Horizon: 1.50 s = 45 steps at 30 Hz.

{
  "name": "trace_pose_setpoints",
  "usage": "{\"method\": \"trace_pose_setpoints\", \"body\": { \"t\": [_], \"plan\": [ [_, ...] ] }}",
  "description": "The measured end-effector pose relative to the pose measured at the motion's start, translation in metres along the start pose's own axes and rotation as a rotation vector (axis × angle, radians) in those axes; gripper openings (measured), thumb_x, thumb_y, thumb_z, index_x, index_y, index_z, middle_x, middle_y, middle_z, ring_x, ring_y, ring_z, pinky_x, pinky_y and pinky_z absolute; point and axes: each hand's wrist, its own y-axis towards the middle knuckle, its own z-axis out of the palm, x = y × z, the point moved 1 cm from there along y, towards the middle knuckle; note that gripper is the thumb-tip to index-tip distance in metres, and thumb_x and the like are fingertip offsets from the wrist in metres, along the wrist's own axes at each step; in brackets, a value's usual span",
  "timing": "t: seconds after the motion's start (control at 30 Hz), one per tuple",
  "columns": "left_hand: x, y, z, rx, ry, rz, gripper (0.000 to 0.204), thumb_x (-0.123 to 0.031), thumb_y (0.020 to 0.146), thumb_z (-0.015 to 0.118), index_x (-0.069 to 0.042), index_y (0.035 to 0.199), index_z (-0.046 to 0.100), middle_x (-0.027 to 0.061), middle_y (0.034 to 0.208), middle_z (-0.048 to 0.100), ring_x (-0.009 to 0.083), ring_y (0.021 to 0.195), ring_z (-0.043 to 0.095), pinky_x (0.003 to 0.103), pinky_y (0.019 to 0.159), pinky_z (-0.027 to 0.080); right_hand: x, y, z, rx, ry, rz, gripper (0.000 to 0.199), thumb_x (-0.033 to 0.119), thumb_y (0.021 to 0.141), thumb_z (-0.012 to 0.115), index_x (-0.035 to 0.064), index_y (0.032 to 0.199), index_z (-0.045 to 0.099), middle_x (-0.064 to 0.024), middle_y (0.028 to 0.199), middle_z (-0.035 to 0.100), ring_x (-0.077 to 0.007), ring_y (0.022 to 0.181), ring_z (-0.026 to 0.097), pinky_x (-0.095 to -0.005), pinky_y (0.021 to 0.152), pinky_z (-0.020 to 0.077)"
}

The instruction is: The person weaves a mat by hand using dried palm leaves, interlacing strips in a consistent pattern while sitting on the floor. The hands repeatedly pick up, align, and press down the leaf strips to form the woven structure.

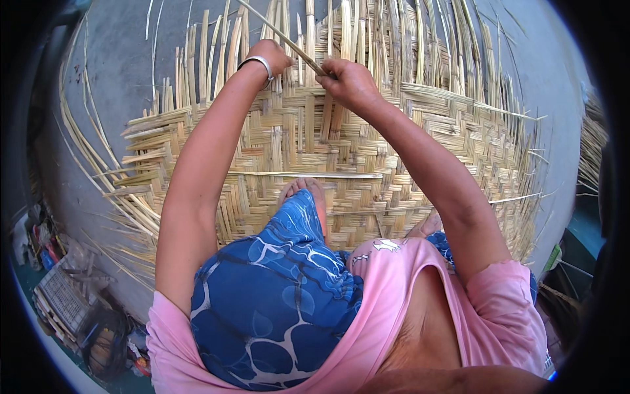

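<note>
A bamboo strip is being pinched by the right hand and steadied by the closed left hand at the woven mat's far edge. It should be kept flat and pressed tight against neighbouring strips.

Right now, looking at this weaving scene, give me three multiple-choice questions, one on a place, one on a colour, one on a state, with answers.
1. Where does the woven bamboo mat lie?
A. on a grey floor
B. on a wooden table
C. hung on a wall

2. What colour is the bangle on the left wrist?
A. red
B. silver
C. black

3. How is the right hand holding the thin bamboo strip?
A. open, clear of it
B. closed on it
C. resting flat on the knee

Answers:
1 A, the grey floor shows all round the mat's loose ends.
2 B, the band is pale and metallic.
3 B, the fingers are closed round the strip's lower end, while the left hand presses on the upright strips.
</note>
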Motion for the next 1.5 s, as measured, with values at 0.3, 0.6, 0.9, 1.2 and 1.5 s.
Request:
{"method": "trace_pose_setpoints", "body": {
  "t": [0.3,0.6,0.9,1.2,1.5],
  "plan": [
    [0.002,-0.015,-0.002,0.033,-0.357,0.035,0.03,-0.022,0.071,0.075,-0.003,0.08,0.053,0.0047,0.063,0.057,0.0112,0.045,0.053,0.024,0.041,0.044,-0.005,-0.003,-0.001,-0.055,0.11,0.075,0.018,0.025,0.079,0.062,0.0076,0.084,0.062,-0.0121,0.07,0.062,-0.0294,0.066,0.059,-0.0381,0.062,0.0463],
    [-0.005,-0.008,-0.001,0.257,-0.343,0.022,0.043,-0.033,0.069,0.076,0.0,0.091,0.059,0.004,0.073,0.061,0.0092,0.045,0.05,0.024,0.041,0.042,-0.011,-0.003,0.007,-0.146,0.228,0.133,0.024,0.023,0.079,0.064,0.0026,0.093,0.062,-0.0103,0.077,0.064,-0.0196,0.069,0.06,-0.032,0.067,0.048],
    [0.005,-0.033,0.008,0.286,-0.825,0.033,0.023,-0.02,0.075,0.072,-0.007,0.09,0.061,-0.0014,0.08,0.062,0.0068,0.066,0.054,0.021,0.061,0.043,-0.007,0.002,0.023,-0.165,0.091,0.159,0.021,0.022,0.081,0.061,0.0043,0.091,0.058,-0.0109,0.076,0.063,-0.0254,0.071,0.06,-0.0341,0.067,0.0477],
    [0.01,-0.047,0.006,0.275,-1.173,0.182,0.027,-0.011,0.082,0.063,-0.006,0.108,0.059,-0.0004,0.094,0.063,0.0092,0.084,0.057,0.025,0.075,0.045,-0.003,0.02,0.001,0.254,-0.17,-0.044,0.022,0.027,0.077,0.058,0.0132,0.093,0.064,-0.0116,0.087,0.064,-0.0287,0.085,0.061,-0.0392,0.075,0.0477],
    [0.036,-0.063,0.029,-0.324,-1.032,-0.052,0.015,-0.004,0.081,0.06,-0.003,0.095,0.065,0.002,0.078,0.063,0.0078,0.058,0.056,0.019,0.051,0.046,-0.009,0.008,0.01,0.096,-0.036,0.012,0.015,0.02,0.08,0.056,0.0105,0.092,0.058,-0.0109,0.093,0.061,-0.0288,0.086,0.06,-0.0398,0.074,0.0473]
  ]
}}
